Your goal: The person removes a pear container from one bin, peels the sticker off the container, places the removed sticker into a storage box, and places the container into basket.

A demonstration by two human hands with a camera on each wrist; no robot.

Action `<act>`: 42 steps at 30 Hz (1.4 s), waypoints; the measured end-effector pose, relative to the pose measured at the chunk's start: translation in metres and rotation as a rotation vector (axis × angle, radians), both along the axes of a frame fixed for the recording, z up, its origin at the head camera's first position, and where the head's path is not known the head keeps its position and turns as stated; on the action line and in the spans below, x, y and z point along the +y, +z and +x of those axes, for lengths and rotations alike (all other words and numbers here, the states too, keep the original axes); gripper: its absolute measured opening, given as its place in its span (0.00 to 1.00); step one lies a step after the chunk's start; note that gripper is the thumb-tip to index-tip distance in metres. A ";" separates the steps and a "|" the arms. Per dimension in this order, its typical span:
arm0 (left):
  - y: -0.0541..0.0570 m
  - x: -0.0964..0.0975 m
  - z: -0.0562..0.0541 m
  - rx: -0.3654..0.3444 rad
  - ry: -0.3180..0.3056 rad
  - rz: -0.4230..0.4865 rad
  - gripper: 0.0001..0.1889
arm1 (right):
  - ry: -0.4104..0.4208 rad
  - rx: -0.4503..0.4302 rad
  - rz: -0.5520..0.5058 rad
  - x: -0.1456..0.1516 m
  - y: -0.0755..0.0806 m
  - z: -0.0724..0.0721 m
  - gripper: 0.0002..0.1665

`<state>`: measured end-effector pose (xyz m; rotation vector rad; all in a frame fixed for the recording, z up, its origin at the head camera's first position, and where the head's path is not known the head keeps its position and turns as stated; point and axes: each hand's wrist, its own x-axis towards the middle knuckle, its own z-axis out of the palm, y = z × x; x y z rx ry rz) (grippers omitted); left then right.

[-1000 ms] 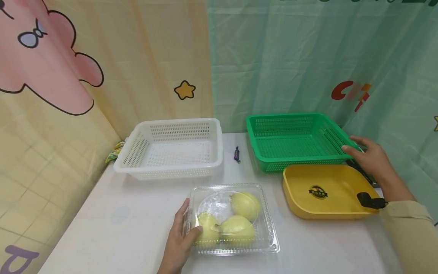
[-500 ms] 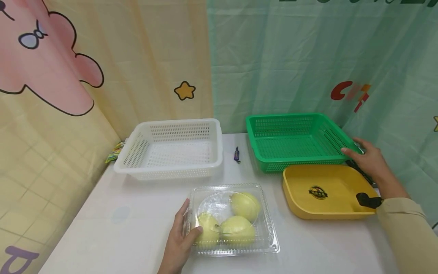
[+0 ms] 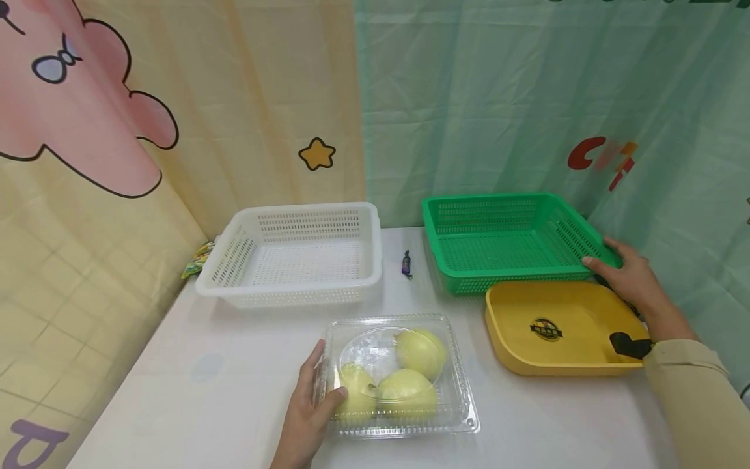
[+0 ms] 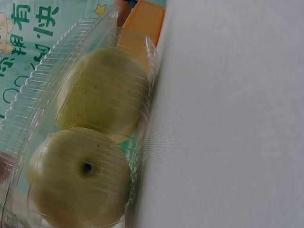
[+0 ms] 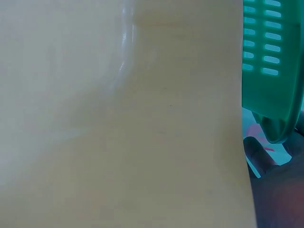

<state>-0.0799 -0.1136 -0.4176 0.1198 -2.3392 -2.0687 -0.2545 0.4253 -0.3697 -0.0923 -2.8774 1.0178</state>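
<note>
My left hand [image 3: 307, 407] holds the left side of a clear plastic clamshell box [image 3: 459, 397], thumb over its lid. Three pale yellow-green fruits [image 3: 420, 352] lie inside; two fruits [image 4: 78, 175] fill the left wrist view. Over at the right, my right hand [image 3: 635, 280] grips the near right corner of a green perforated basket [image 3: 498, 251], thumb at the front and fingers behind. In the right wrist view the hand [image 5: 280, 190] shows only partly, beside the basket's corner [image 5: 273, 126]. A yellow tray [image 3: 562, 332] sits below that wrist and fills most of that view.
A white perforated basket [image 3: 305, 260] stands at the back left, with a colourful packet [image 3: 198, 259] behind its left side. Between the two baskets lies a small purple wrapped candy [image 3: 406, 264]. Printed curtains [image 3: 398, 117] enclose the white table [image 3: 193, 417].
My right hand has shifted slightly left and closed in on the green basket's corner. The left hand and the clamshell box have stayed put.
</note>
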 end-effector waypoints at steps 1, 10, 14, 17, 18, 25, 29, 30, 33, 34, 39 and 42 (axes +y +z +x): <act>0.000 0.000 0.000 -0.001 0.001 -0.002 0.40 | 0.003 0.000 -0.001 0.000 0.000 0.000 0.49; 0.002 -0.001 0.000 -0.003 0.009 -0.009 0.41 | 0.011 -0.033 -0.014 0.002 -0.003 -0.002 0.50; 0.004 0.000 0.000 -0.013 0.028 -0.018 0.43 | 0.015 -0.034 -0.008 0.003 -0.003 -0.002 0.50; 0.004 0.001 0.001 -0.014 0.036 -0.034 0.43 | 0.019 -0.030 -0.004 0.003 -0.003 -0.003 0.50; 0.004 0.001 0.001 -0.016 0.040 -0.036 0.43 | 0.022 -0.030 -0.006 0.003 -0.002 -0.003 0.50; 0.003 -0.002 0.000 -0.047 0.021 0.009 0.42 | 0.033 -0.025 -0.021 0.001 0.000 -0.001 0.50; 0.001 -0.003 -0.001 -0.063 -0.033 0.074 0.41 | 0.035 -0.022 -0.033 0.000 0.000 0.000 0.50; 0.000 -0.004 -0.002 -0.068 -0.040 0.088 0.41 | 0.035 -0.022 -0.032 0.000 0.000 0.000 0.50; -0.001 -0.003 -0.003 -0.074 -0.052 0.110 0.41 | 0.035 -0.022 -0.035 0.000 -0.001 0.001 0.50; -0.002 -0.003 -0.003 -0.074 -0.056 0.115 0.41 | 0.035 -0.022 -0.037 0.000 -0.001 0.001 0.50; -0.002 -0.003 -0.002 -0.066 -0.070 0.127 0.42 | 0.037 -0.024 -0.033 0.001 -0.001 0.001 0.50; -0.002 -0.003 -0.001 -0.059 -0.077 0.128 0.42 | 0.038 -0.032 -0.027 0.001 0.000 0.001 0.50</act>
